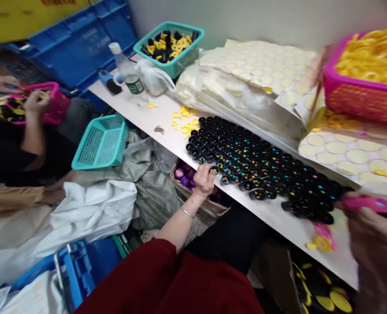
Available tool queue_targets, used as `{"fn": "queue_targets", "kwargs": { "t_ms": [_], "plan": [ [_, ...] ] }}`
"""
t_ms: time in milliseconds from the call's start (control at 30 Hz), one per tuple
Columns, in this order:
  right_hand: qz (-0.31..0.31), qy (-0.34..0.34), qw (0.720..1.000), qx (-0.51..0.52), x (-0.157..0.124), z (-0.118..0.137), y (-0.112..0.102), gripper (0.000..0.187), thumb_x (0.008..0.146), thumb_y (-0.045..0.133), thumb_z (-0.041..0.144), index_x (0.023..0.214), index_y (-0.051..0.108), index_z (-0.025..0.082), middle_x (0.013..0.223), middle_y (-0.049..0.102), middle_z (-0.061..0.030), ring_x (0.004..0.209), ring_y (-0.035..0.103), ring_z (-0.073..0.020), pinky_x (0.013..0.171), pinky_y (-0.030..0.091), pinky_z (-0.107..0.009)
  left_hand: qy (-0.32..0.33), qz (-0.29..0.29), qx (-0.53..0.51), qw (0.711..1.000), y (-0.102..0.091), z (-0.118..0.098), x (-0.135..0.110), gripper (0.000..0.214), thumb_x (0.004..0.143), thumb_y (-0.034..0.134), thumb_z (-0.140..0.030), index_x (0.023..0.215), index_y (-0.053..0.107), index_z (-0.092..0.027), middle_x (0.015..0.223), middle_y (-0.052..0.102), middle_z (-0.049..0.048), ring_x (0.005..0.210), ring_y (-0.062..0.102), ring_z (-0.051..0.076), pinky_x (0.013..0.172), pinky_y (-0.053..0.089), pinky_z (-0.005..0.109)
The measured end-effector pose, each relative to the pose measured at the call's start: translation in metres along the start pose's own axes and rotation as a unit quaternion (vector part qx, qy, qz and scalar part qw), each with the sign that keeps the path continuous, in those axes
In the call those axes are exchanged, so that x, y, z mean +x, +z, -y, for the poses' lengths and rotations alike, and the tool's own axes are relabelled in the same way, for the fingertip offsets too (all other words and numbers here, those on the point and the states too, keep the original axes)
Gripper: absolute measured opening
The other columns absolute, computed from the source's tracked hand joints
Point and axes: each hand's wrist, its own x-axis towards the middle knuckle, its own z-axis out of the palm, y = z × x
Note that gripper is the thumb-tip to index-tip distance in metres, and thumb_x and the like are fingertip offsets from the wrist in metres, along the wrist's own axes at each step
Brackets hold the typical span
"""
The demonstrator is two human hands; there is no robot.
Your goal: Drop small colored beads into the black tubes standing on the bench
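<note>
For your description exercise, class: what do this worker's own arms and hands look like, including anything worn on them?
A plain dark red sleeve stops short of the left forearm, which is bare. A thin, silvery bracelet circles that wrist. The left hand wears no glove. The right hand is too blurred for finer details.

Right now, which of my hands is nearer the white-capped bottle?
Left. Your left hand is by the black cups, right of the bottle; your right hand, holding something pink, is farther right, by their far end.
</note>
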Motion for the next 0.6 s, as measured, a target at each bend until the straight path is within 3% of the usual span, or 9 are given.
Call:
{"fn": "queue_targets", "kwargs": {
  "t_ms": [133, 200, 300, 400, 600],
  "plan": [
    [0.115, 0.059, 0.989, 0.073, 0.005, 0.0, 0.1, 0.025, 0.053, 0.081, 0.032, 0.075, 0.07, 0.025, 0.077, 0.065, 0.0004, 0.07, 0.061, -0.0156, 0.071, 0.054, -0.037, 0.002, -0.009, -0.001, 1.0, -0.003, -0.004, 0.002, 0.032, 0.094, 0.04, -0.036, 0.099, 0.06, -0.013, 0.085, 0.065, 0.0105, 0.083, 0.062, 0.017, 0.073, 0.052, 0.029],
    [0.194, 0.018, 0.981, 0.018, 0.017, -0.012, 0.139, 0.022, 0.059, 0.077, 0.034, 0.076, 0.069, 0.023, 0.076, 0.064, 0.001, 0.07, 0.06, -0.0147, 0.07, 0.051, -0.034, -0.003, -0.01, -0.008, 1.0, -0.004, -0.005, 0.002, 0.032, 0.094, 0.039, -0.037, 0.1, 0.06, -0.013, 0.085, 0.065, 0.0104, 0.082, 0.063, 0.017, 0.074, 0.052, 0.029],
    [0.276, -0.108, 0.946, -0.129, 0.034, -0.027, 0.176, 0.013, 0.072, 0.065, 0.034, 0.078, 0.068, 0.022, 0.076, 0.063, -0.0007, 0.073, 0.057, -0.0162, 0.072, 0.046, -0.033, -0.005, -0.01, -0.021, 1.0, -0.004, -0.005, 0.001, 0.032, 0.094, 0.039, -0.037, 0.101, 0.059, -0.014, 0.085, 0.065, 0.0101, 0.082, 0.063, 0.017, 0.075, 0.053, 0.03],
    [0.32, -0.215, 0.872, -0.302, 0.042, -0.025, 0.194, 0.015, 0.079, 0.055, 0.029, 0.081, 0.068, 0.022, 0.081, 0.063, -0.0037, 0.079, 0.052, -0.0188, 0.071, 0.04, -0.033, 0.001, -0.009, -0.018, 1.0, -0.003, -0.003, 0.0, 0.031, 0.094, 0.04, -0.037, 0.103, 0.059, -0.013, 0.086, 0.066, 0.0106, 0.083, 0.064, 0.017, 0.076, 0.053, 0.03],
    [0.387, -0.301, 0.689, -0.533, 0.034, 0.001, 0.212, 0.02, 0.079, 0.047, 0.016, 0.08, 0.067, 0.018, 0.085, 0.061, -0.01, 0.085, 0.044, -0.0221, 0.064, 0.026, -0.032, 0.007, -0.013, -0.009, 1.0, -0.003, -0.002, -0.002, 0.033, 0.094, 0.04, -0.036, 0.103, 0.059, -0.011, 0.086, 0.066, 0.0123, 0.082, 0.065, 0.018, 0.075, 0.054, 0.03]
  ]
}}
